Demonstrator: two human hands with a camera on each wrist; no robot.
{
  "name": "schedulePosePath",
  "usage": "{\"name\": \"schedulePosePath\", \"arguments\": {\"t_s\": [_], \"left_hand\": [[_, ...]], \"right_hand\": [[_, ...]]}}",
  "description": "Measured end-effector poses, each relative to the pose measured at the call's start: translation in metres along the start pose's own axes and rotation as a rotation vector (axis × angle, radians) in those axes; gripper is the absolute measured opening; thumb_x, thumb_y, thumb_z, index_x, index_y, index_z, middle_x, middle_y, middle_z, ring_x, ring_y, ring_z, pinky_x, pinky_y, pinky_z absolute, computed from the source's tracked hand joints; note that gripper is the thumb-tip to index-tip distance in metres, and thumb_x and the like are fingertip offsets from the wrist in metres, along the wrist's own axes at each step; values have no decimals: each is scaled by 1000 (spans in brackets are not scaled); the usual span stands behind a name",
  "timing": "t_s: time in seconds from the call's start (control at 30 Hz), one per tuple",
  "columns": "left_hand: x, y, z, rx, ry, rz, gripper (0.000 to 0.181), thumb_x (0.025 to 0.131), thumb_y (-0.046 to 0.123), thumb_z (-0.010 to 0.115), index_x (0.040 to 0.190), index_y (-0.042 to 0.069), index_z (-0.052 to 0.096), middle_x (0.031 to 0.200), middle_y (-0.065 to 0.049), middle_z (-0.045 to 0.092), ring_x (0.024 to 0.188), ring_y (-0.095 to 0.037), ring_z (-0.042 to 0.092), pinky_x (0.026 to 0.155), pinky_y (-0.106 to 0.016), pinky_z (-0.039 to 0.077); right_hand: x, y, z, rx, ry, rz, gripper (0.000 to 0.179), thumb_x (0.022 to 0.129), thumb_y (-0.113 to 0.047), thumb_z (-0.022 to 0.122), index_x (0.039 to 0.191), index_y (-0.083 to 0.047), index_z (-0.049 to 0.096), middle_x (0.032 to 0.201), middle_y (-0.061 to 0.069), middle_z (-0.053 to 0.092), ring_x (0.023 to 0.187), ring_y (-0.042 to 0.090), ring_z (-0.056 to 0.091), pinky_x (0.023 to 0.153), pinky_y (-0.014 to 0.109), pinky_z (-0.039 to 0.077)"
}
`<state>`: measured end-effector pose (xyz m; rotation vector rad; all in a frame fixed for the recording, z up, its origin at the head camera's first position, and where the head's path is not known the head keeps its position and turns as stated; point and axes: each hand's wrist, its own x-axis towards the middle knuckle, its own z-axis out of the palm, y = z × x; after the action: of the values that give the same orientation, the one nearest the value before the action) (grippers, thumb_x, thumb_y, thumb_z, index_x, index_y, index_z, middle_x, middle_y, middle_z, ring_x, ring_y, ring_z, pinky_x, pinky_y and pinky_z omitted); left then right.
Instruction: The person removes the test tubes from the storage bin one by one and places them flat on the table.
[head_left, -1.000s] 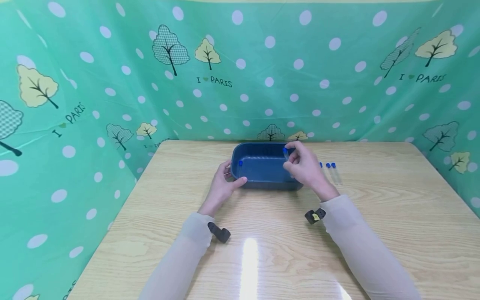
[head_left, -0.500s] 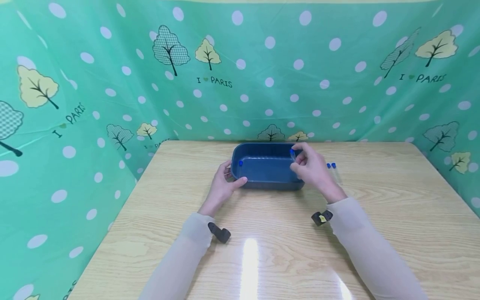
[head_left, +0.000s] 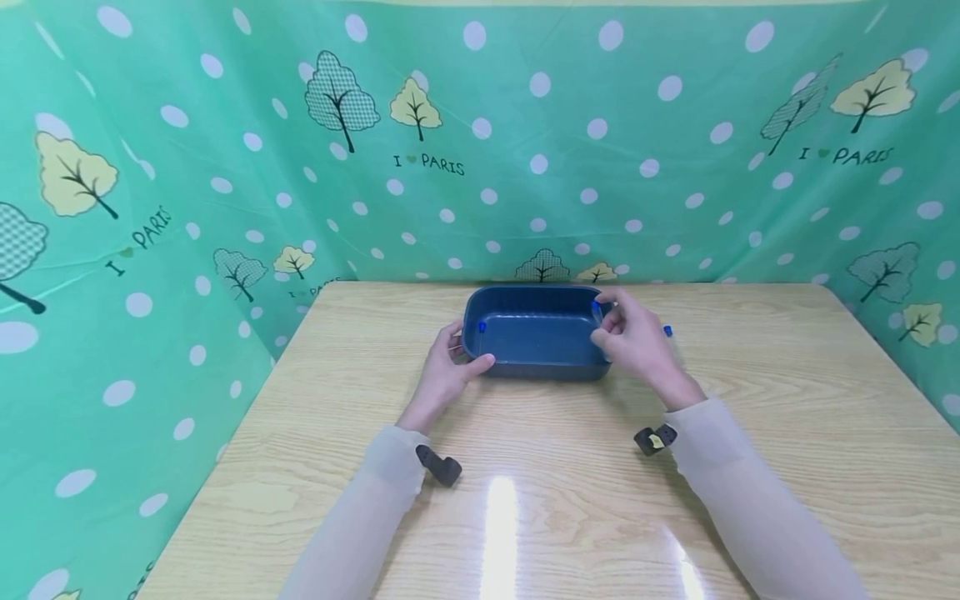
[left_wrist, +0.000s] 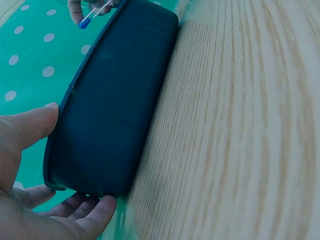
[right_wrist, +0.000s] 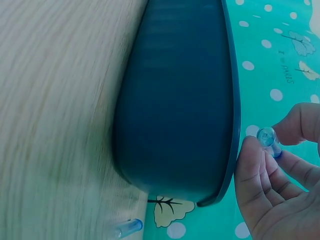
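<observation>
A dark blue plastic bin [head_left: 540,372] stands at the back of the table. My left hand [head_left: 441,375] holds its left end, thumb [left_wrist: 37,125] at the rim and the other fingers around the corner. Over the bin's right end, my right hand [head_left: 637,346] pinches a clear test tube with a blue cap [head_left: 596,309]. The right wrist view shows this tube [right_wrist: 267,137] end-on between thumb and fingers, close to the rim. Inside the bin at the left stands another blue-capped tube [head_left: 482,328].
To the right of the bin, partly hidden by my right hand, a blue-capped tube [head_left: 668,332] lies on the wood-grain table [head_left: 570,475]. A green dotted curtain [head_left: 480,183] hangs behind and at the left.
My right hand has shifted right along the bin with the tube, now over its right end. It covers more of the tubes lying on the table. The left hand has kept still.
</observation>
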<state>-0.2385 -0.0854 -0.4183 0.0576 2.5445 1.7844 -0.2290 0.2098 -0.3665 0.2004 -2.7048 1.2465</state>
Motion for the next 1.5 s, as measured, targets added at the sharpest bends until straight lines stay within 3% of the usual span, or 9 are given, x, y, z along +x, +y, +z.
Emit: {"name": "schedulePosePath", "arguments": {"t_s": [0.4, 0.67, 1.07, 1.5], "left_hand": [[0, 1, 0, -8, 0, 0, 82, 79, 30, 79, 145, 16, 34, 137, -14, 47, 124, -28, 47, 102, -43, 41], [0, 2, 0, -4, 2, -1, 81, 78, 30, 80, 145, 16, 35, 136, -14, 47, 123, -27, 48, 103, -42, 41], [0, 1, 1, -5, 0, 4, 81, 79, 28, 79, 145, 15, 34, 136, -15, 47, 124, -28, 47, 102, -42, 41], [-1, 1, -1, -8, -7, 4, 82, 79, 32, 79, 145, 17, 34, 137, -13, 47, 124, -27, 47, 103, -43, 40]], "right_hand": [[-4, 12, -10, 8, 27, 12, 50, 83, -5, 59, 131, -10, 47, 88, 12, 58, 74, 25, 55, 59, 32, 52], [-6, 18, -18, 14, 21, 66, 53, 84, -4, 60, 134, -12, 46, 90, 12, 58, 73, 25, 57, 60, 34, 53], [-5, 23, -27, -42, 32, 62, 52, 85, -7, 59, 135, -10, 45, 91, 11, 58, 73, 24, 56, 64, 36, 49], [-5, 31, -35, -58, 8, 55, 50, 87, -8, 62, 134, -10, 46, 91, 13, 59, 69, 24, 59, 58, 33, 50]]}}
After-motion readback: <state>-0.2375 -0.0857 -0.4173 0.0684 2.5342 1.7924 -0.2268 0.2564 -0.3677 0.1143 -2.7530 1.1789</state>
